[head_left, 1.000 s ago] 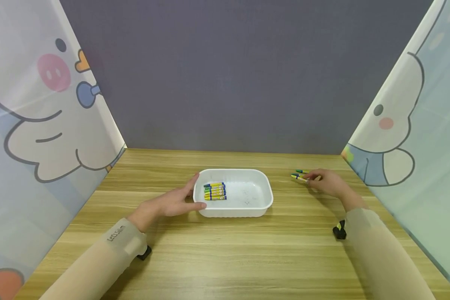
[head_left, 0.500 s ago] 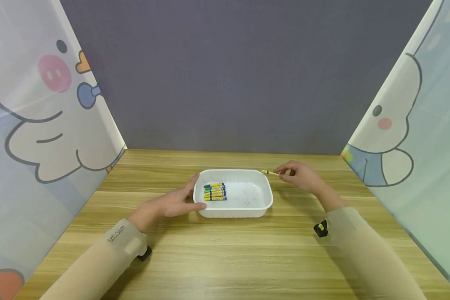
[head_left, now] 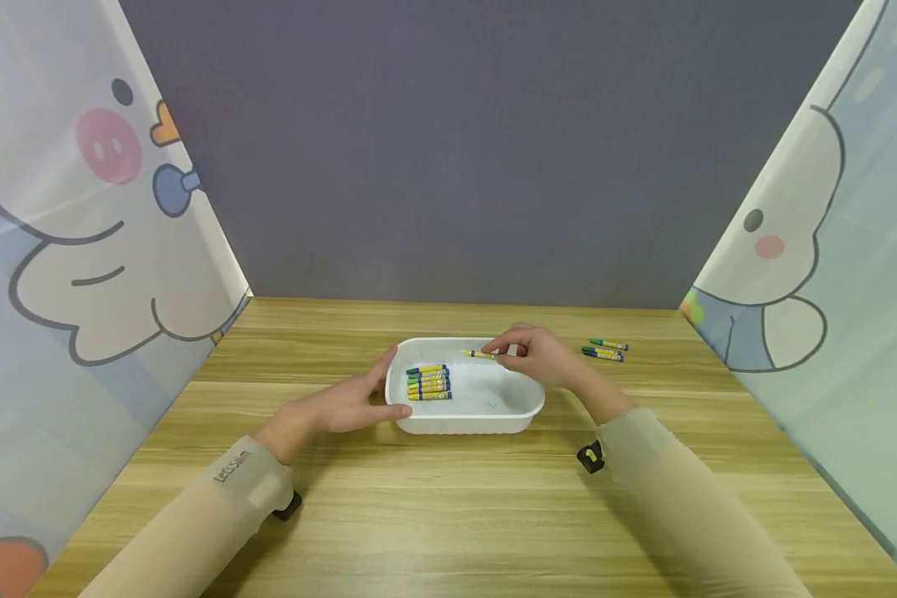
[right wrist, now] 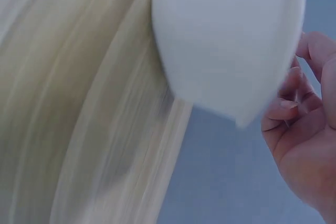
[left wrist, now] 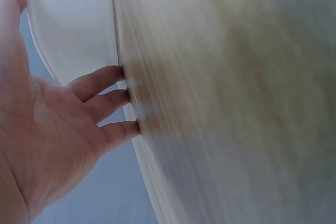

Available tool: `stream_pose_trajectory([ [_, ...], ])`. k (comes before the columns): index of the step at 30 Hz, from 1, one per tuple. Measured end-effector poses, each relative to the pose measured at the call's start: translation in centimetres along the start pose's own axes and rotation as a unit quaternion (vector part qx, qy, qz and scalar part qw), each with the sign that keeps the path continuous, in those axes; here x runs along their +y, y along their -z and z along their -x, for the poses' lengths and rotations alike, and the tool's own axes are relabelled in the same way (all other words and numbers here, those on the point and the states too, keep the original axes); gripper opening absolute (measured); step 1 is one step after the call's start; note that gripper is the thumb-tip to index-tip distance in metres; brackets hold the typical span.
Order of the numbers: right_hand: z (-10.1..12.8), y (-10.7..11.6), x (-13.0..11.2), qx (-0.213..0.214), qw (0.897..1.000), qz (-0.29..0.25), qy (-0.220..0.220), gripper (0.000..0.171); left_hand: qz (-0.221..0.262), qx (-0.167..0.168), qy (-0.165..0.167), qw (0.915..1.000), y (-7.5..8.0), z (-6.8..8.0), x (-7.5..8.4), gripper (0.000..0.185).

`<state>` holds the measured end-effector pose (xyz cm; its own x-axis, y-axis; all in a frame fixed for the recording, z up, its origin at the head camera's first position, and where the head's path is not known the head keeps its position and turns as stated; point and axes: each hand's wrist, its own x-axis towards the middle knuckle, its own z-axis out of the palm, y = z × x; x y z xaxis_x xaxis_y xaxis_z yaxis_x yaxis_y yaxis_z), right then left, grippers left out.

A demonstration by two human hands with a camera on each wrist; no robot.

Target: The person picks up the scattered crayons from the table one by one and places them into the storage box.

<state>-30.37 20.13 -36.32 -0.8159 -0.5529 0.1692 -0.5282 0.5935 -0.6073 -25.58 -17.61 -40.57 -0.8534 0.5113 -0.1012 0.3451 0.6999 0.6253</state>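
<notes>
A white plastic tray sits mid-table, with several yellow-and-blue crayons lined up in its left part. My right hand hovers over the tray's back right, pinching one crayon that points left. My left hand lies flat against the tray's left wall, fingers straight. In the left wrist view the fingers touch the tray and the table. The right wrist view shows the tray blurred, with my curled fingers beside it.
Two more crayons lie on the wooden table to the right of the tray. Cartoon-printed panels close in the left and right sides, and a grey wall stands at the back.
My right hand picked a crayon from the group at the right and carried it leftwards to above the tray. The left hand and tray stayed put.
</notes>
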Motion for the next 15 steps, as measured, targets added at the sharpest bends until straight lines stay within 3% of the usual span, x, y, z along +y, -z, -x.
stream_pose_trajectory([
  [8, -2.1, -3.8, -2.2, -0.059, 0.998, -0.007, 0.009, 0.023, -0.003, -0.002, 0.002, 1.0, 0.0, 0.0, 0.0, 0.12],
  [15, -3.5, -7.0, -2.6, -0.099, 0.994, 0.008, 0.045, 0.022, -0.005, -0.003, 0.001, 1.0, 0.0, 0.1, 0.0, 0.119],
])
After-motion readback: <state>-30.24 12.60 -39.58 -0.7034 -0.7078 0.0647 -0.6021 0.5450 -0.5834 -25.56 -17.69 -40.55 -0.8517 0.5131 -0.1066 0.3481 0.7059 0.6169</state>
